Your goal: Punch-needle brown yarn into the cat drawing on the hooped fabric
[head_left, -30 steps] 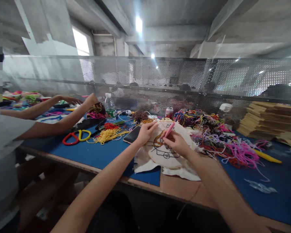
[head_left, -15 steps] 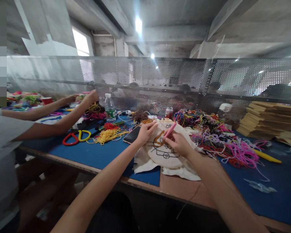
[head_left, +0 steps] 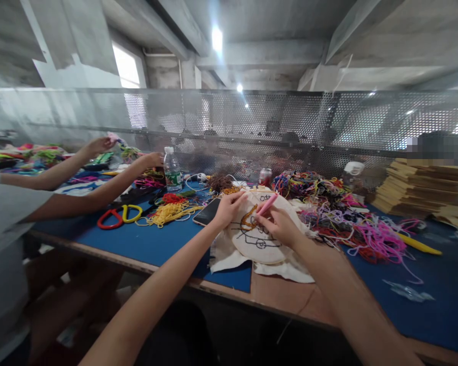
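Note:
A round embroidery hoop with cream cloth (head_left: pixel 256 245) lies tilted on the blue table (head_left: pixel 148 243) in front of me; a black line drawing and a patch of brown-orange yarn show on it. My left hand (head_left: pixel 229 207) grips the hoop's upper left rim, fingers curled over the edge. My right hand (head_left: pixel 278 224) pinches a pink punch-needle tool (head_left: pixel 267 203) with its tip on the brown-orange patch.
A phone (head_left: pixel 208 211) lies left of the hoop, beside yellow yarn (head_left: pixel 168 213) and red and yellow scissors (head_left: pixel 119 215). Tangled coloured yarn (head_left: pixel 347 223) covers the right side. A water bottle (head_left: pixel 173 169), a can (head_left: pixel 265 177), stacked boards (head_left: pixel 423 192). A co-worker's arms (head_left: pixel 99 189) reach over the table at left.
My hands and the hoop have barely moved. The co-worker's two hands have shifted: the far one rose with bright yarn, the near one moved right toward the bottle.

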The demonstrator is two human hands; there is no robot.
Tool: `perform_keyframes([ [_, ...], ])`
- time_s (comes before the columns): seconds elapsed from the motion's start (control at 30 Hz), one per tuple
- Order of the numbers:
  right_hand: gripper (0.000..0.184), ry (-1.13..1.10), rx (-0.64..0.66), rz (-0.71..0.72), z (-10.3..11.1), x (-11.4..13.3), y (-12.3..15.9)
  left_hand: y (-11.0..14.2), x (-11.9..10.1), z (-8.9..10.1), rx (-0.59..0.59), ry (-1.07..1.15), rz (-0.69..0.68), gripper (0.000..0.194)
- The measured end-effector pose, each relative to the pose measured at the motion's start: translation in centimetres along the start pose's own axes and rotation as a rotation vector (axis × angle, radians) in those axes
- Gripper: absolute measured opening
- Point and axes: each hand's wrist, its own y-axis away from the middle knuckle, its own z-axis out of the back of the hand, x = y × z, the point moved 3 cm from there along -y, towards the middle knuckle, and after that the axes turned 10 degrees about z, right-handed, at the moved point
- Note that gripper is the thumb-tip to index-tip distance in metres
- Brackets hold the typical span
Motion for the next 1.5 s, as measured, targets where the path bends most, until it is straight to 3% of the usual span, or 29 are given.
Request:
perform_keyframes([
  [0.2,0.014,0.015,0.008,0.022,-0.2,-0.2,0.0,0.1,-0.2,0.1,0.001,-0.006,-0.005,0.036],
  [0.7,0.021,-0.194,-0.019,-0.002,-0.6,-1.6,0.0,0.9,-1.4,0.2,-0.057,0.022,-0.006,0.037],
  [1.0,0.025,-0.345,-0.042,0.060,-1.3,-2.0,0.1,1.0,-1.7,0.3,-0.064,0.043,-0.006,0.034],
  [1.3,0.020,-0.326,0.056,0.067,-1.0,-1.4,0.2,0.8,-1.3,0.3,-0.097,0.015,0.012,0.031],
  [1.5,0.015,-0.152,0.080,0.032,-0.5,-1.3,0.5,0.8,-1.3,0.3,-0.105,0.017,0.022,0.034],
])
